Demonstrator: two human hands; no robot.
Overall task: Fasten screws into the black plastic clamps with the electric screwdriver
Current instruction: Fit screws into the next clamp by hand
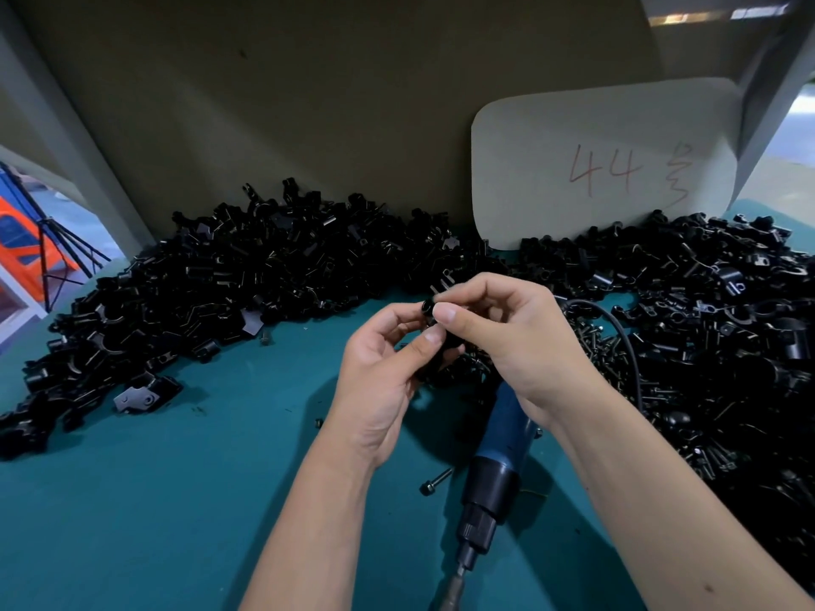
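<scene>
My left hand (388, 368) grips a black plastic clamp (434, 346) above the middle of the table. My right hand (498, 328) pinches a black screw (428, 311) between thumb and forefinger at the top of that clamp. More screws (444, 286) stick out from behind its fingers. The blue and black electric screwdriver (491, 474) lies on the table under my right wrist, its bit pointing toward me. Neither hand touches it.
Large heaps of black clamps lie on the green table (176, 500), one at the left (198, 302) and one at the right (727, 346). A loose screw (435, 480) lies beside the screwdriver. A card marked 44 (604, 165) leans on the back wall. The tool's cable (622, 341) runs right.
</scene>
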